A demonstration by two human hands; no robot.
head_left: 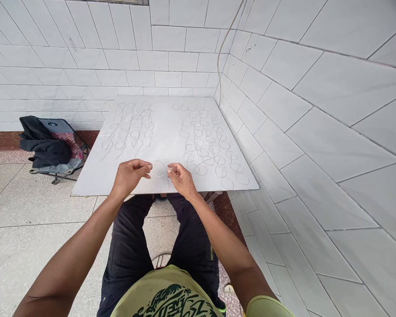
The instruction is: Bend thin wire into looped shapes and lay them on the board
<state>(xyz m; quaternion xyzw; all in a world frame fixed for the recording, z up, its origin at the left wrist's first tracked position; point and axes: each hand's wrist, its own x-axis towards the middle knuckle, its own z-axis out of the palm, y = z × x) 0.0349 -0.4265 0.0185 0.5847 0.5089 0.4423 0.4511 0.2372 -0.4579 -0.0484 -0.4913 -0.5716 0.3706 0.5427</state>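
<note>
Between my hands is a thin wire loop [159,176], held just above the near edge of the white board [166,127]. My left hand [131,175] pinches the loop's left side between thumb and fingers. On the other side my right hand [181,177] pinches it too, and a straight wire tail hangs below those fingertips. Rows of looped wires [128,125] with tails lie on the left part of the board. More looped wires [204,136] cover its right part, some overlapping close to my right hand.
A folding chair [74,145] with dark clothing [46,147] on it stands on the floor at the left. White tiled walls rise behind the board and along its right side. A cable [218,66] hangs down the corner. My legs are under the board's near edge.
</note>
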